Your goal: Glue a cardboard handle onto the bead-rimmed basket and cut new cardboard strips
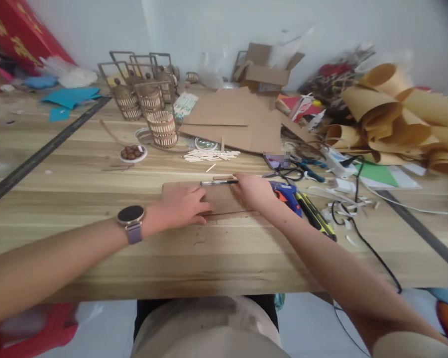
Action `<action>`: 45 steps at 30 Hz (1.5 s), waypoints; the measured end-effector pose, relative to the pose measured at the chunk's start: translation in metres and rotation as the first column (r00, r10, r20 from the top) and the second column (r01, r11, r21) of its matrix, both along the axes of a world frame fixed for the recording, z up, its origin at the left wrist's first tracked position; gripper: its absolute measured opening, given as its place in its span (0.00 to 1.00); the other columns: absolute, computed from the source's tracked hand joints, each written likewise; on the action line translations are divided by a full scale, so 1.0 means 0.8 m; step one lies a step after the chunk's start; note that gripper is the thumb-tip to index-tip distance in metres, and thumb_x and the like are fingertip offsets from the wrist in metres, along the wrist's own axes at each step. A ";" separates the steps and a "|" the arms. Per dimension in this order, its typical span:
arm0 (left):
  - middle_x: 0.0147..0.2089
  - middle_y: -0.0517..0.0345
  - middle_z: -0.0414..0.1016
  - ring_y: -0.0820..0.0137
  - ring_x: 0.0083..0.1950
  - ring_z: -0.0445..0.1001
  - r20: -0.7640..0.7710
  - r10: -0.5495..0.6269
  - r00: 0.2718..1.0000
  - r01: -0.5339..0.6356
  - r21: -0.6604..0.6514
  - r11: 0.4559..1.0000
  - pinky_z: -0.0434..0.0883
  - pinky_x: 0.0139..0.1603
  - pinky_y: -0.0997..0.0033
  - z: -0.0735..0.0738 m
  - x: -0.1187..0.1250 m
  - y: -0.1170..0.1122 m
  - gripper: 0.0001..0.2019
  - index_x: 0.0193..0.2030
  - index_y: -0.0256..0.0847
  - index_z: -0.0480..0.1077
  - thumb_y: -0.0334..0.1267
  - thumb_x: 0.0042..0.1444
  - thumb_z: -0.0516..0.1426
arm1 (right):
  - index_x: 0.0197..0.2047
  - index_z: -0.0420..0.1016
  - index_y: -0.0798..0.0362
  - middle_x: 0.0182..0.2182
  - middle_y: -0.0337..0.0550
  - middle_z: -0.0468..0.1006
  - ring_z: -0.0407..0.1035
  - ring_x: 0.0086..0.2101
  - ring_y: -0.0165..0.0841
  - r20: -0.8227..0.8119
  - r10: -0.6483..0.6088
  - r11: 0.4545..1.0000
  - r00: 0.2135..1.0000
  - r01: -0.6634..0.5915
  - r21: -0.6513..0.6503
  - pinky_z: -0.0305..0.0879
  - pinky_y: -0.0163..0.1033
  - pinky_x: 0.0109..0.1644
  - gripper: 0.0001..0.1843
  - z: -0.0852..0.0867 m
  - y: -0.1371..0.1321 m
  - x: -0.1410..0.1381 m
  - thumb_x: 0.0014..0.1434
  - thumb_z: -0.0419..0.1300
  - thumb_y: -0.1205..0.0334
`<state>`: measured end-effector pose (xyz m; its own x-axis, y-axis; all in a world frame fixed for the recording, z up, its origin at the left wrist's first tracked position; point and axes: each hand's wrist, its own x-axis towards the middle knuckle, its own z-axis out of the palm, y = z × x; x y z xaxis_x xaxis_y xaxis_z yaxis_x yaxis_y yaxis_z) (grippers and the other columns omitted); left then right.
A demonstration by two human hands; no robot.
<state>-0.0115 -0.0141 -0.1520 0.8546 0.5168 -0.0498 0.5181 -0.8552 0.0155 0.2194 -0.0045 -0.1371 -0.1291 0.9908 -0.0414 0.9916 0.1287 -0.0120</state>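
Note:
A brown cardboard piece (224, 201) lies flat on the wooden table (97, 194) in front of me. My left hand (184, 205), with a watch on its wrist, rests palm down on the left part of the cardboard, fingers stretched flat. My right hand (254, 191) is closed round a dark pen (216, 182), which lies along the cardboard's far edge and points left. A small wooden stick (223, 177) lies just beyond the pen.
A blue glue gun (288, 194), a yellow-black utility knife (315, 215) and a black cord (362, 238) lie right of my right hand. Behind are loose sticks (209, 155), small woven baskets (163, 128), cardboard sheets (239, 119), scissors (309, 171), brown paper rolls (392, 119) and a dish of nuts (133, 153).

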 end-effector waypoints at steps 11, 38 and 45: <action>0.59 0.45 0.68 0.50 0.62 0.66 0.297 0.029 0.954 -0.015 -0.048 0.999 0.67 0.62 0.45 -0.046 -0.003 0.011 0.15 0.51 0.45 0.74 0.50 0.67 0.55 | 0.44 0.80 0.51 0.39 0.48 0.85 0.77 0.39 0.40 -0.122 -0.240 0.964 0.963 0.252 0.090 0.60 0.38 0.34 0.16 0.007 -0.052 0.117 0.69 0.51 0.56; 0.51 0.44 0.75 0.54 0.50 0.71 0.306 0.276 0.911 -0.330 0.142 0.933 0.71 0.51 0.52 -0.052 0.005 0.042 0.14 0.50 0.38 0.74 0.41 0.69 0.51 | 0.26 0.76 0.45 0.31 0.48 0.81 0.76 0.41 0.54 -0.073 -0.552 0.802 0.830 0.506 -0.318 0.73 0.59 0.49 0.16 0.043 -0.128 0.305 0.53 0.62 0.42; 0.46 0.46 0.71 0.58 0.45 0.70 0.285 0.143 0.948 -0.202 0.189 0.961 0.71 0.45 0.57 -0.031 0.024 -0.006 0.14 0.46 0.38 0.73 0.42 0.71 0.49 | 0.31 0.69 0.44 0.22 0.45 0.75 0.72 0.24 0.43 -0.602 -0.480 0.856 0.638 0.490 -0.163 0.70 0.48 0.24 0.16 0.069 -0.145 0.282 0.57 0.60 0.41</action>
